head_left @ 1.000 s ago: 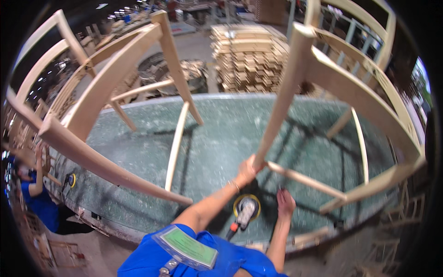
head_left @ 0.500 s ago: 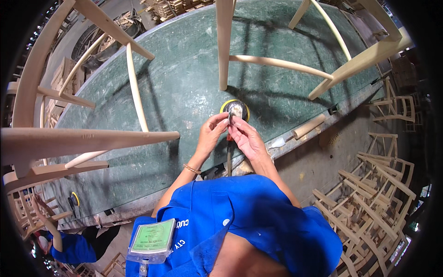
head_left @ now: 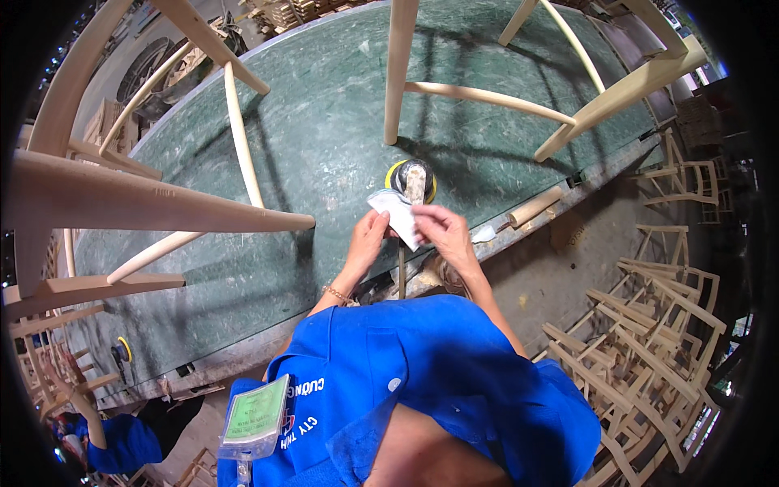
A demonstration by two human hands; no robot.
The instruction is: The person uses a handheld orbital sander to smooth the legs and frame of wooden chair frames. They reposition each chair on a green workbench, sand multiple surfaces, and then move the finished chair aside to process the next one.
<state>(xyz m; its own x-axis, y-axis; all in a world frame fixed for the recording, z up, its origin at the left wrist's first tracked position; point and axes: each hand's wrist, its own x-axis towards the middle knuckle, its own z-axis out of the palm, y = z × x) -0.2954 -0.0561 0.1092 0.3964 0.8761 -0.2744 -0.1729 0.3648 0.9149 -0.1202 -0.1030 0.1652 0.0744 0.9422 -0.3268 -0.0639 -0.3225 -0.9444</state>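
Observation:
My left hand (head_left: pixel 368 242) pinches a thin folded white sheet (head_left: pixel 398 217) between thumb and fingers. A strip along its upper edge looks grey, like sandpaper, but I cannot tell for sure. My right hand (head_left: pixel 446 235) is curled at the sheet's right edge, thumb and fingertips closed on it, a little blurred. Just beyond the hands, a round sander (head_left: pixel 415 177) with a black body, pale worn top and yellow rim sits on the green tabletop (head_left: pixel 341 138). The sheet overlaps its near side. A dark hose (head_left: pixel 402 272) runs from there toward me.
Pale wooden chair frames stand on the table, with a leg (head_left: pixel 400 73) ahead and a thick rail (head_left: pixel 162 195) at left. A wooden roller (head_left: pixel 535 207) lies by the right edge. More frames (head_left: pixel 641 349) pile up at right. At lower left another person (head_left: pixel 122 442) works near a second sander (head_left: pixel 123 351).
My hands were close together by the sander, handling something small and dark. Now they are slightly farther apart and lower, with the white sheet spread between them. The view has shifted a little.

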